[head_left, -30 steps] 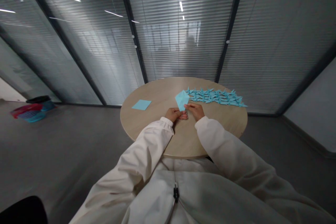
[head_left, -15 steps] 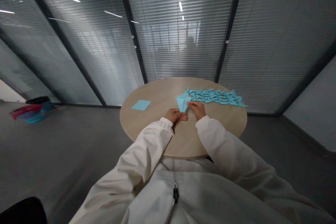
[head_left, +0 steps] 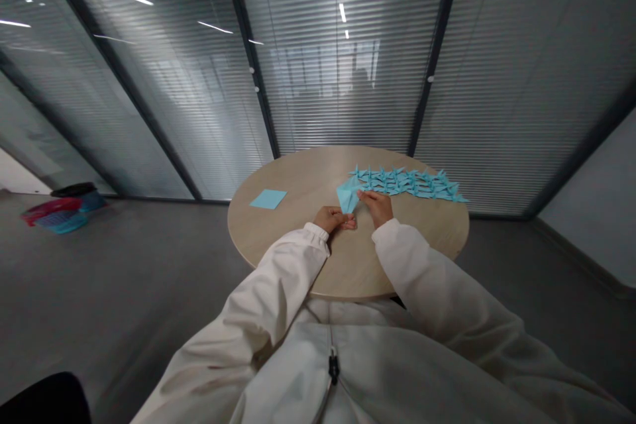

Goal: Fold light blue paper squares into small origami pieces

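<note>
Between my hands is a partly folded sheet of light blue origami paper, kite-like in outline, held just above the table. My left hand is closed on its lower tip, thumb on top and fingers beneath. With thumb and forefinger my right hand pinches the paper's right edge. Rows of folded blue paper cranes lie just behind and to the right of it. Off to the left, a flat stack or sheet of blue paper rests on the table.
The round wooden table stands close to a glass partition with blinds. On the floor at the left are a red and blue basket and a dark-rimmed bin. Part of a black object shows at the lower left.
My right hand has shifted slightly to the right, drawing the paper's right edge with it. The paper's outline looks narrower and more folded. My left hand stays nearly in place.
</note>
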### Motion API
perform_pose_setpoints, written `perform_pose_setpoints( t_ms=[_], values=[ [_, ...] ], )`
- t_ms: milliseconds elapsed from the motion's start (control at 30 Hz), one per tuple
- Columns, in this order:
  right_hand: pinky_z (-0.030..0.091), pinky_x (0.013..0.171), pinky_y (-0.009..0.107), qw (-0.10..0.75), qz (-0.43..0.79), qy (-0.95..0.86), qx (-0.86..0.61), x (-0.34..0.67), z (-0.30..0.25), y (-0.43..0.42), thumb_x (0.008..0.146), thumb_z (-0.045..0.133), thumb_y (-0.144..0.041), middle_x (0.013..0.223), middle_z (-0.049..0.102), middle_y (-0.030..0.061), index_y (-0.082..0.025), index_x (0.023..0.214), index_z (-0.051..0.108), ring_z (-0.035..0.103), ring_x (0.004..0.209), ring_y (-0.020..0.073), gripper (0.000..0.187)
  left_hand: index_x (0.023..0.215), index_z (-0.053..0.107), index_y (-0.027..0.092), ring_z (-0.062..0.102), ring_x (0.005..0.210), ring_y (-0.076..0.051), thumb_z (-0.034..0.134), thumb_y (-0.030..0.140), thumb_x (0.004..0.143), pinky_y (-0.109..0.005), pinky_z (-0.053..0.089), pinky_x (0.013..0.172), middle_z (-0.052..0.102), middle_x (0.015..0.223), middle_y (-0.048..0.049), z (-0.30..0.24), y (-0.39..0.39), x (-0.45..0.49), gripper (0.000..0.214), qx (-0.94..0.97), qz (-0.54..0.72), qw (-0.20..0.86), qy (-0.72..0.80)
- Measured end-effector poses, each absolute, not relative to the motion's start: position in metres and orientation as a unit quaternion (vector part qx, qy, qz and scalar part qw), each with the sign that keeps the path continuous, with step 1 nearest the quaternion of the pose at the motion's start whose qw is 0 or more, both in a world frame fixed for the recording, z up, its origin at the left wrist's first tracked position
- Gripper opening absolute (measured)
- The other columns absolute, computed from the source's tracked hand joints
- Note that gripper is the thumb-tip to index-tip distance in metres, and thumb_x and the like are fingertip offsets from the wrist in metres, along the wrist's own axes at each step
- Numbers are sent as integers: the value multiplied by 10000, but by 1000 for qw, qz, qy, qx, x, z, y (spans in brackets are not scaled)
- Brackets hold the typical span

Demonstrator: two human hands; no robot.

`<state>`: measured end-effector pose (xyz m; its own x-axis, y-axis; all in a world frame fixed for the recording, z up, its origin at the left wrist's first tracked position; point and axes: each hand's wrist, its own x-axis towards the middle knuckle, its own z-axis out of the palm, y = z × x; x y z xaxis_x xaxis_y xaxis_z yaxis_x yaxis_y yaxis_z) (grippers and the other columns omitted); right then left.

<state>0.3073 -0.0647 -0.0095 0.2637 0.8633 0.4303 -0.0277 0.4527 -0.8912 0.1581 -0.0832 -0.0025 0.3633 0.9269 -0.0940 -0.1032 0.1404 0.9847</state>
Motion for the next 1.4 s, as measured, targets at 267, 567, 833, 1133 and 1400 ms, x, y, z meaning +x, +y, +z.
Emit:
perform_pose_setpoints(
  t_ms=[267,567,833,1133,1400],
  values=[
    [381,635,258,693,343,-509,-379,309,-10,-64,613,667,-509,625,557,-14,-145,641,650,481,640,134,366,673,653,83,650,602,-187,829,333,429,-311,522,678,664,592,-55,-8,-80,157,391,537,387,643,386],
    [393,595,246,654,403,-527,-362,301,-11,-66,623,662,-508,600,515,-16,-152,602,602,454,599,118,362,625,651,65,634,597,-201,819,356,448,-317,513,642,645,545,-58,6,-87,159,380,553,422,594,403],
    [319,550,232,641,334,-566,-397,304,-11,-69,651,650,-473,526,416,-45,-160,522,529,363,543,97,360,673,653,41,657,641,-234,829,330,447,-401,527,717,666,596,-97,-1,-81,159,407,529,417,632,383],
    [311,550,235,626,348,-578,-390,303,-13,-67,691,618,-453,522,410,-40,-155,528,536,372,548,101,350,708,647,44,666,628,-233,806,289,522,-375,550,699,670,600,-90,-1,-78,158,347,492,471,628,376],
    [347,564,240,660,375,-529,-379,302,-14,-66,643,666,-437,548,473,-32,-152,558,596,413,562,107,305,696,644,53,661,603,-209,808,320,510,-345,549,671,669,599,-79,-4,-77,158,364,501,461,633,369]
  ],
)
